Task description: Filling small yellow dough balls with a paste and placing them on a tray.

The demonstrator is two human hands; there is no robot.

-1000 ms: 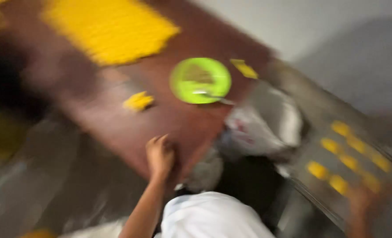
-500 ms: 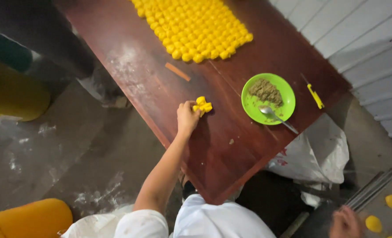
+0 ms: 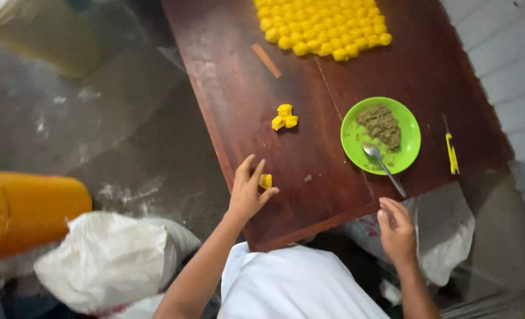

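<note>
Grey concrete floor, pale wall at right; a dark red-brown wooden table [image 3: 333, 147] fills the middle of the view. Largest on it: a tight grid of yellow dough balls [image 3: 324, 25] at the far edge, packed close, probably to save room. Green plate [image 3: 407, 127] of brownish filling, spoon [image 3: 383, 165] resting in it, handle toward the person, within easy reach. Small cluster of three yellow pieces [image 3: 284, 117] sits apart, mid-table. Left hand [image 3: 247, 192] pinches one yellow piece [image 3: 266, 181] between thumb and fingers, just above the near table edge. Right hand [image 3: 397, 230] loosely curled, holding nothing visible, at the table's near corner below the spoon handle.
</note>
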